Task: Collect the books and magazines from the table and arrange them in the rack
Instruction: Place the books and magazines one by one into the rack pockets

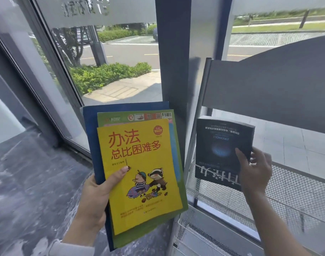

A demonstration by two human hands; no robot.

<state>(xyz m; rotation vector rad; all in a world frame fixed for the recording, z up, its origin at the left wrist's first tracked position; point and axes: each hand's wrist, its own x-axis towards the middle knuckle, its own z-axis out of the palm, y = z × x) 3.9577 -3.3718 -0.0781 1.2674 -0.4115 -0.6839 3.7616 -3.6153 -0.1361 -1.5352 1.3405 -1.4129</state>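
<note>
Head view. On the right, a grey metal rack (pixel 200 111) with white wire-mesh shelves (pixel 291 183), standing near a large glass window (pixel 121 58). Mesh shelves seen without any book lying inside.

In front of the rack's upper mesh shelf, a dark blue-black paperback book (pixel 221 145), held upside down, tilted, not resting on the mesh. Right hand (pixel 254 170) in a closed grip on its right edge, thumb on the cover, other fingers behind. Readable on the cover, inverted: "SIKONGLI"; below it, large white Chinese characters, too blurred to read.

On the left, a stack of three items, held in the air by the left hand (pixel 97 198); grip closed on the stack's left edge, thumb pressed on the top cover. On top, a yellow glossy paperback book (pixel 139 174) with red characters "办法总比困难多" and a cartoon of a child and a badger. Under it, a green thin magazine (pixel 135 116) with a barcode, QR codes and "2024" printed inverted near its top edge. At the bottom, a dark blue flat folder-like book (pixel 89 130), the largest of the three.

Below, a dark grey marbled floor (pixel 28 182). On the frosted band of the window, mirrored characters, not readable.
</note>
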